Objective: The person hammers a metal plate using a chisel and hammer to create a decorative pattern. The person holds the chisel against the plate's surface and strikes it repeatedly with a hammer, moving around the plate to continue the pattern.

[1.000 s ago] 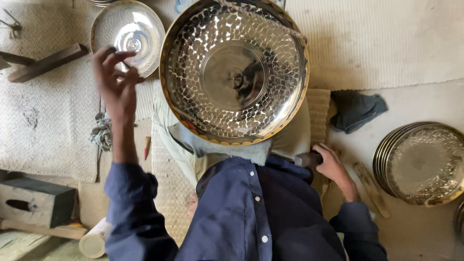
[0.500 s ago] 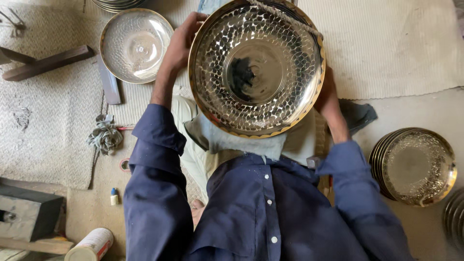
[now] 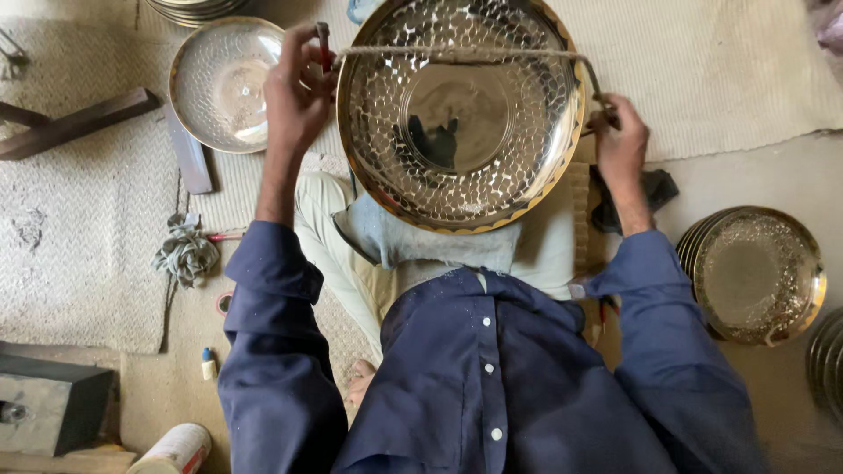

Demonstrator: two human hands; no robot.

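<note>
A large round brass plate (image 3: 460, 114) with a hammered pattern and a gold rim rests tilted on my lap. A taut cord (image 3: 457, 54) runs across its upper part. My left hand (image 3: 297, 88) is closed on the cord's left end together with a small red-handled tool (image 3: 323, 46). My right hand (image 3: 620, 132) grips the cord's right end at the plate's right rim.
A smaller hammered bowl (image 3: 221, 81) lies on the woven mat at upper left. A stack of similar plates (image 3: 755, 274) sits at right. A dark cloth (image 3: 654, 189), a wooden bar (image 3: 75, 123), a rag (image 3: 186, 250) and a metal block (image 3: 48, 399) lie around.
Both hands moved from the plate's sides up to the ends of a cord, which is now stretched across the plate. The plate shifted slightly left in view.
</note>
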